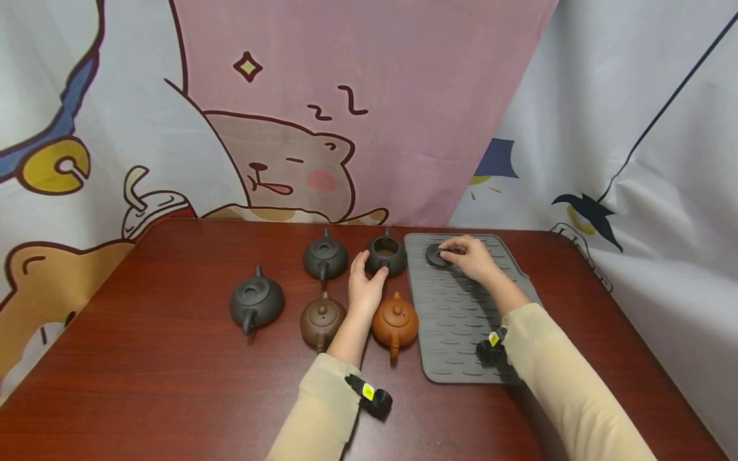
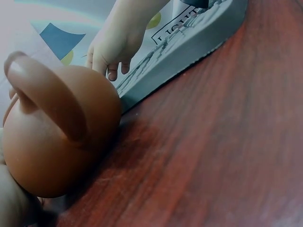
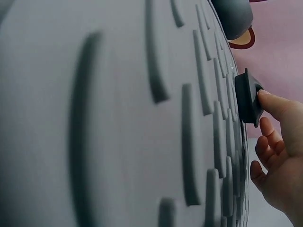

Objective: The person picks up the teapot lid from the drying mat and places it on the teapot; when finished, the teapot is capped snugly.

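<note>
Left hand (image 1: 366, 289) is curled against the open teapot (image 1: 387, 255) at the far middle of the tabletop (image 1: 144, 384), thumb and fingers round its side, apparently steadying it. Right hand (image 1: 469, 256) pinches the dark lid (image 1: 438, 255), which sits on the far end of the grey ridged mat (image 1: 461, 333); whether it's fully down is hard to say. Orange teapot (image 1: 395, 322) sits just near of the left hand, lid on.

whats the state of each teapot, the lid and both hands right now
open teapot: lidless, upright, left hand grips it
lid: on grey mat, right hand holds it
orange teapot: lidded
brown teapot: lidded
two dark teapots: lidded
</note>
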The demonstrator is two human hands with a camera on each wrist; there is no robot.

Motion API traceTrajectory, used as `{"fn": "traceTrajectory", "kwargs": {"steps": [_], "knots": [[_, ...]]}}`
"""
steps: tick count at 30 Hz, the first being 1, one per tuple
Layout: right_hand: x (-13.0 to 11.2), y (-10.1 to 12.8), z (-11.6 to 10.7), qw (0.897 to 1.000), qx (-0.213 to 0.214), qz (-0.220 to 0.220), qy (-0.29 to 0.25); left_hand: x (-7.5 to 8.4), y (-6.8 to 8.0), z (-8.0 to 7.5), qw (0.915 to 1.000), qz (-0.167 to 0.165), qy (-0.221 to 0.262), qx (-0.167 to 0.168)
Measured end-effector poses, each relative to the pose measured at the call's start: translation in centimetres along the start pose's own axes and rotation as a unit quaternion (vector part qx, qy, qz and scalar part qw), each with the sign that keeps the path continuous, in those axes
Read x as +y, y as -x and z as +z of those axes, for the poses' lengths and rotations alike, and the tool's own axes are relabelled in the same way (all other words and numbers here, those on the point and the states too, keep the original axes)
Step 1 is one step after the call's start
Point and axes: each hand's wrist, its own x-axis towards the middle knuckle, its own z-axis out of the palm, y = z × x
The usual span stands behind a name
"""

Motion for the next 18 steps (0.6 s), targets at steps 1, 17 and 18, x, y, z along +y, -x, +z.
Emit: {"fn": "traceTrajectory", "kwargs": {"steps": [1, 17, 18], "knots": [[-0.1, 0.0, -0.1, 1.000, 0.001, 0.002, 0.000, 0.0, 0.0, 0.0, 1.0000, 0.000, -0.002, 0.000], [-2.3, -0.3, -1.6, 0.999, 0.021, -0.009, -0.030, 0.1, 0.1, 0.0, 1.0000, 0.000, -0.005, 0.002], [-2.5, -0.2, -1.6, 0.999, 0.021, -0.009, -0.031, 0.1, 0.1, 0.0, 1.0000, 0.001, -0.004, 0.001]]}}
